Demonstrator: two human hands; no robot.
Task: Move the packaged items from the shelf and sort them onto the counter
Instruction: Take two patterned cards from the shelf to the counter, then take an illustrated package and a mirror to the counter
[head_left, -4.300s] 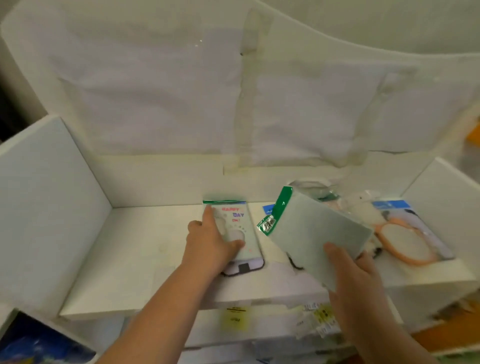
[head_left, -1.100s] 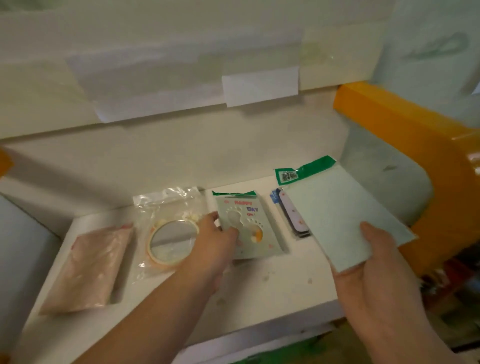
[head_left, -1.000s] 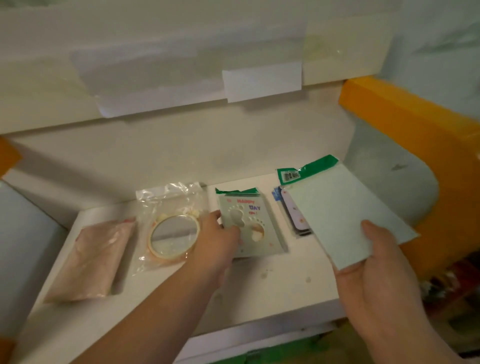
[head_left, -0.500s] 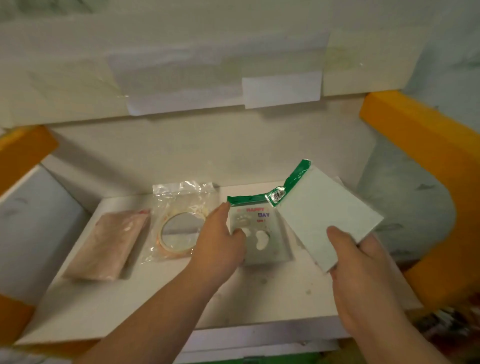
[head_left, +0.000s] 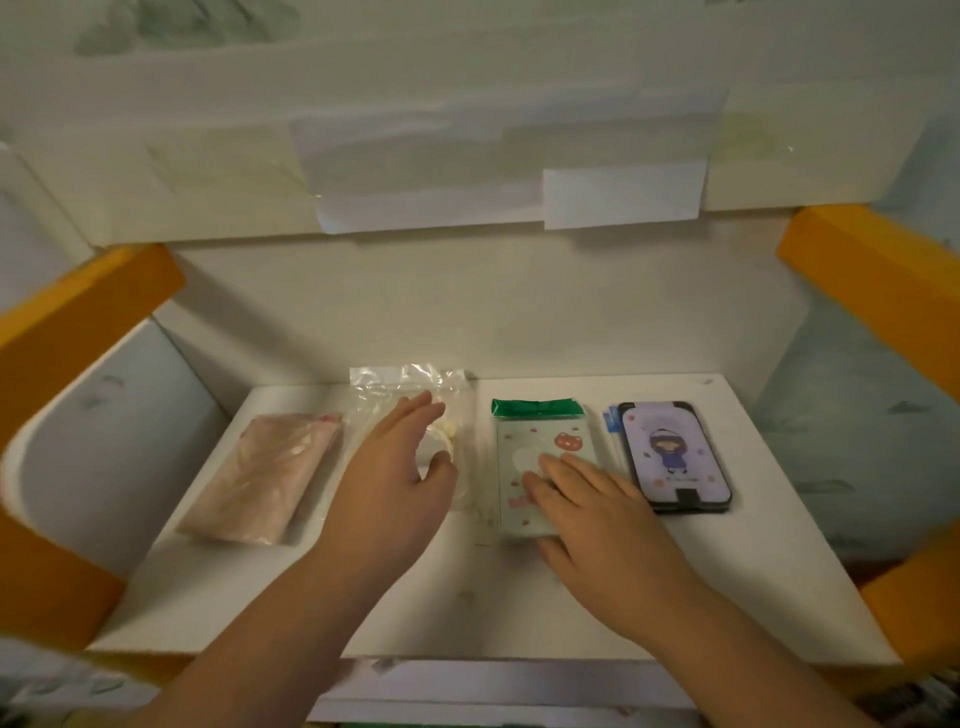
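1. Head view: a white worktop fills the lower middle of the frame, and four packaged items lie on it in a row from left to right.
2. The pink packet lies flat at the left of the row, tilted a little.
3. Next to it on the right is the clear bag, crinkled at its top edge, with a pale ring partly showing inside; most of it is hidden behind the left hand.
4. The left hand hovers over or lightly on that clear bag; its fingers are straight and spread loosely and grip nothing. Whether the palm touches the bag cannot be told.
5. The green-topped packet lies flat at centre frame, with a green strip along its far edge and a small red cartoon print.
6. The right hand lies flat on the near half of that green-topped packet, fingers straight and pressing down on it, not curled round it.
7. The phone case, dark-rimmed with a cartoon figure, lies just right of the right hand, apart from the green-topped packet.
8. Orange panels frame the upper right and the left edges of the frame.
9. White paper sheets are taped on the wall above.
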